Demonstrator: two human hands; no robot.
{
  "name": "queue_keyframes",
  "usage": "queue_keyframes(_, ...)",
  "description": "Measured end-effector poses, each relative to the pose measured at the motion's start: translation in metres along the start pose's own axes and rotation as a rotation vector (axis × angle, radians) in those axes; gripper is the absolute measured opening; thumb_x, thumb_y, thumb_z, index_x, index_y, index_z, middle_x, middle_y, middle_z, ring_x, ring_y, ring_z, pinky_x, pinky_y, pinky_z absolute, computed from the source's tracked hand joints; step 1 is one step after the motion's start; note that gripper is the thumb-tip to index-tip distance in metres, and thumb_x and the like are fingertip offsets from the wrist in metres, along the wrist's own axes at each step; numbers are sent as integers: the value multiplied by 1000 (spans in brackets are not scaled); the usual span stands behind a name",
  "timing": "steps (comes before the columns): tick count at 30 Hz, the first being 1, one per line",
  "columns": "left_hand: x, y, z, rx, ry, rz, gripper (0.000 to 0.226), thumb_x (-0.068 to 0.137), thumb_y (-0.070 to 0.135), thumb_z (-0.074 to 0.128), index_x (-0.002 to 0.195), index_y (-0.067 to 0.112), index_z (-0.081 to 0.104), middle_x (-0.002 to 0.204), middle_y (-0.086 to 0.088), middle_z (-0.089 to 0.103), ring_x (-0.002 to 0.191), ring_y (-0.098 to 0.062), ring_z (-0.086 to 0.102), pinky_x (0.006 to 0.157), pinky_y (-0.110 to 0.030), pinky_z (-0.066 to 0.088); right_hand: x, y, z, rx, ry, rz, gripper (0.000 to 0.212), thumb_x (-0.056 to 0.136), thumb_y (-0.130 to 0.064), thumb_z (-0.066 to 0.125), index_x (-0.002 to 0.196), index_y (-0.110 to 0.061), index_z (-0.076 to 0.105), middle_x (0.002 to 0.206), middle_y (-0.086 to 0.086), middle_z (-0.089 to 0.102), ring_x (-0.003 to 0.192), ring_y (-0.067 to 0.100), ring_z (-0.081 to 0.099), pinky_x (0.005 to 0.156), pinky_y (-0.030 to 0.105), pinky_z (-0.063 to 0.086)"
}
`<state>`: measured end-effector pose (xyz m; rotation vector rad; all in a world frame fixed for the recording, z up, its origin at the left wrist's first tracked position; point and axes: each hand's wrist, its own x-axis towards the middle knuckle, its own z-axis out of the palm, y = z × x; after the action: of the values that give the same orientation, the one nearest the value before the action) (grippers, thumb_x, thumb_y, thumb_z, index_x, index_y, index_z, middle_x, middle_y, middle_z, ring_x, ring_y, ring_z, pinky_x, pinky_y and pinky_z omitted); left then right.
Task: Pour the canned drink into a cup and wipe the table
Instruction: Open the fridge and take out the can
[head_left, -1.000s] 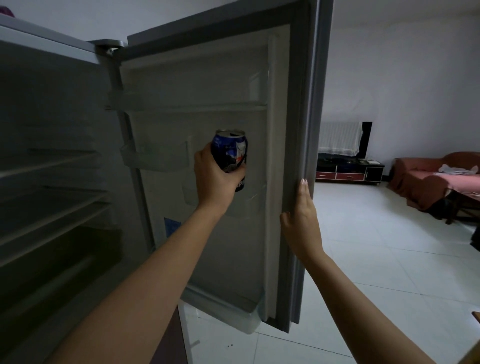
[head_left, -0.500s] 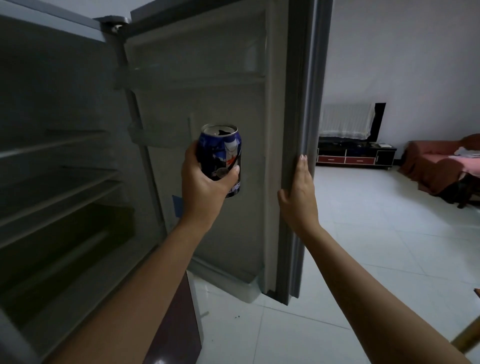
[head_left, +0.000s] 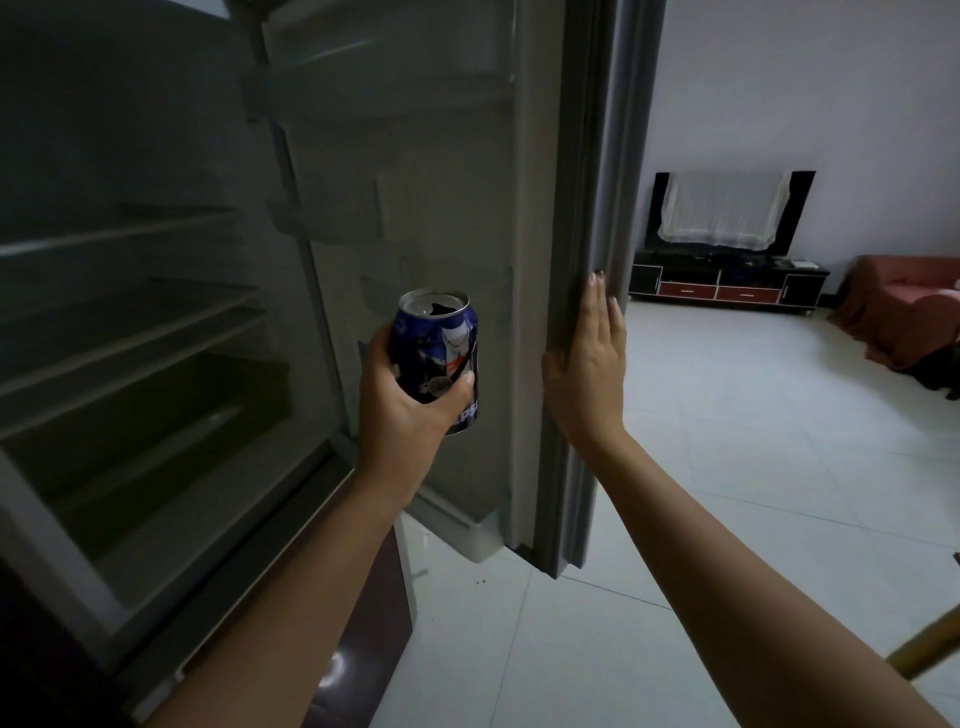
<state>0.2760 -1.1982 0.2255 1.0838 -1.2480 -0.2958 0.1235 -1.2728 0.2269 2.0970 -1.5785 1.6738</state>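
My left hand (head_left: 410, 400) is wrapped around the blue printed aluminium drink can (head_left: 439, 358), thumb across its front and fingers behind, holding it upright at the centre of the frame, clear of the grey inner face of the open fridge door (head_left: 447, 218). The can's top shows a dark opening, so I judge it is already opened and should be carried level. My right hand (head_left: 587, 369) lies flat and open against the outer edge of that door, just right of centre, fingers pointing up along the dark seal, palm pressing and gripping nothing. Compared with a second ago, the can has come lower and nearer to me in the frame, away from the door shelves where it was then, and my view has swung so that the door fills more of the upper middle and the empty fridge shelves (head_left: 130, 312) on the left look closer. My right hand has stayed on the door edge, though it sits flatter and higher along it than before. I take this to mean the fetching of the drink is done and the next move is to push the door shut, then turn toward the room on the right, where the pale tiled floor (head_left: 727, 467), a black and red low TV cabinet (head_left: 727, 283) and a red sofa (head_left: 904, 306) lie. No cup, cloth or desk is in sight, so the pouring and wiping are both still ahead.
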Motion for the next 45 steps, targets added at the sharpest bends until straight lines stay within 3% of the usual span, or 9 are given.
queue_keyframes(6, -18, -10, -9, 42, 64, -47, 77, 68, 8, 78, 134, 10, 38, 134, -8, 49, 123, -19, 49, 85, 3, 39, -11, 5, 1, 29, 141, -117, 63, 82, -5, 51, 142, -11, 31, 150, 12, 28, 140, 26, 14, 113, 42, 18)
queue_keyframes(10, -25, -11, -20, 80, 96, -58, 77, 69, 10, 78, 134, 11, 38, 133, -7, 49, 121, -17, 49, 81, 6, 37, -14, -1, -4, 226, 40, 10, 73, 87, -1, 50, 146, -20, 11, 155, 11, 7, 143, 26, 9, 108, 29, 17)
queue_keyframes(14, -34, -9, -33, 92, 125, -82, 76, 69, 10, 78, 134, 14, 38, 133, -6, 49, 120, -15, 50, 80, 4, 39, -27, -9, -4, 308, -22, 38, 67, 92, -2, 45, 146, -10, 7, 152, 12, 22, 137, 23, 26, 107, 24, 23)
queue_keyframes(17, -41, -9, -48, 122, 142, -104, 76, 70, 14, 78, 134, 17, 37, 133, -5, 49, 120, -15, 50, 80, 1, 41, -35, -17, 0, 334, -2, 41, 59, 94, -4, 44, 145, -8, 16, 148, 13, 31, 133, 25, 34, 110, 37, 33)
queue_keyframes(21, -50, -7, -70, 162, 167, -132, 78, 71, 15, 76, 137, 17, 35, 134, -5, 48, 121, -14, 48, 79, 1, 39, -49, -32, 6, 328, 29, -33, 54, 94, -3, 41, 144, -5, 21, 148, 12, 31, 130, 0, 21, 104, 2, 16)
queue_keyframes(26, -59, -4, -103, 171, 209, -138, 75, 72, 15, 76, 136, 18, 36, 133, -3, 49, 120, -12, 49, 84, -5, 38, -74, -60, 13, 377, -18, -133, 54, 93, -12, 37, 143, -4, 19, 139, 21, 42, 121, 27, 49, 99, 36, 42)
queue_keyframes(31, -68, -1, -139, 179, 246, -160, 75, 72, 15, 75, 135, 20, 35, 132, 1, 48, 115, -4, 46, 81, -4, 35, -96, -95, 22, 413, -58, -233, 55, 94, -14, 44, 142, 0, 22, 138, 19, 43, 117, 7, 39, 98, 29, 38)
queue_keyframes(38, -81, 0, -206, 220, 259, -187, 76, 72, 14, 75, 136, 20, 35, 135, -2, 47, 121, -12, 46, 84, -11, 40, -125, -155, 50, 435, -127, -252, 58, 91, -31, 39, 142, -20, 15, 143, 18, 39, 126, 30, 46, 100, 46, 45)
queue_keyframes(45, -85, -4, -283, 225, 262, -252, 74, 72, 16, 75, 133, 21, 36, 133, 3, 49, 117, -7, 48, 79, -7, 39, -150, -212, 84, 403, -183, -266, 69, 90, -6, 53, 145, -13, 11, 150, 15, 26, 139, 26, 26, 112, 40, 27)
